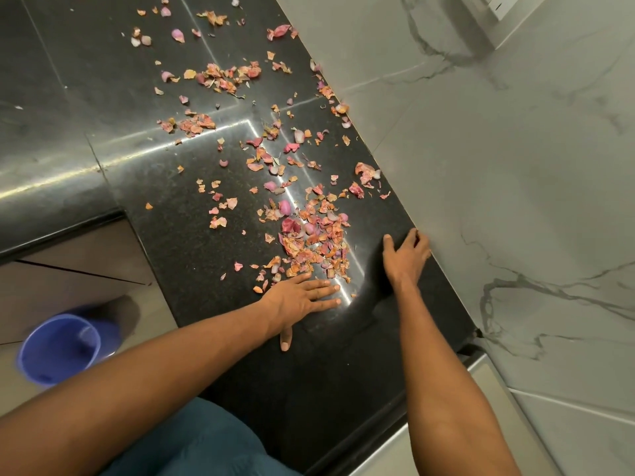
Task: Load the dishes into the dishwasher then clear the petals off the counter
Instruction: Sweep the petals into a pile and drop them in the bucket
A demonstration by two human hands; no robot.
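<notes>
The black granite worktop [192, 214] carries dried rose petals [309, 238], pink and orange, scattered over most of its surface. The densest heap lies near the marble-patterned wall [498, 166], just beyond both hands; thinner clusters run along the worktop away from the person, some lying against the foot of the wall.

Left hand [302, 300]: flat on the worktop, palm down, fingers straight and close together, thumb spread toward the person. The fingertips [335, 288] lie at the near edge of the heap, touching its outermost petals.

Right hand [407, 255]: on the worktop against the wall, fingers loosely bent and spread, holding nothing. It sits just beside the heap, apart from it.

A blue plastic bucket [58, 348] stands on the floor below the worktop edge, blurred. No dishes or dishwasher are in view.
</notes>
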